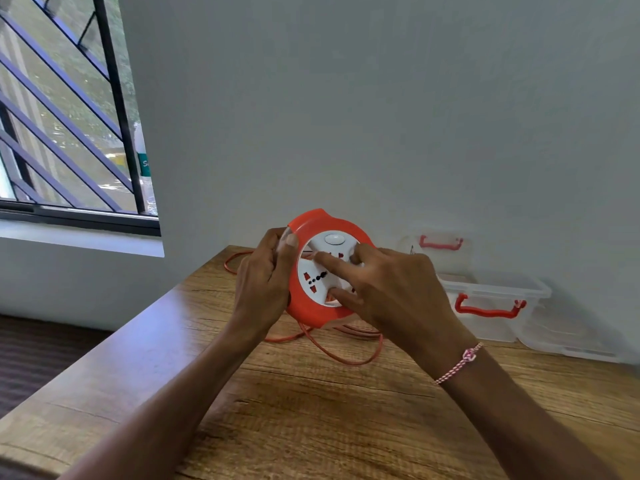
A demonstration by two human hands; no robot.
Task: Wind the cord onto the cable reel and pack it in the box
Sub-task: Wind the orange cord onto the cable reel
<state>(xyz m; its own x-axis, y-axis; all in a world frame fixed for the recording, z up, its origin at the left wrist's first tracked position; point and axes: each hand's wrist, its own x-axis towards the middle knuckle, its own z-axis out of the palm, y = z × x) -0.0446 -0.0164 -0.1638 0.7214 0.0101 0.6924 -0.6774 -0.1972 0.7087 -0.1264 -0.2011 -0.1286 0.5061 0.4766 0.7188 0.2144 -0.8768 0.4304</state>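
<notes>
The left hand (265, 280) is gripping the left rim of the cable reel (304, 233), fingers curled around it, while the right hand (391, 292) is lying spread across its white socket face with fingertips pressing there. The round, glossy orange plastic reel is being held up on edge above the wooden table (311, 410), face turned toward the person. The thin orange cord (343, 356) is trailing in loose loops beneath it, and clear boxes (498, 303) with red handles are sitting far right by the wall.

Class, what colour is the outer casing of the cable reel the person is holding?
Orange-red, around a white socket face; the cable reel shows clearly in the head view.
</notes>
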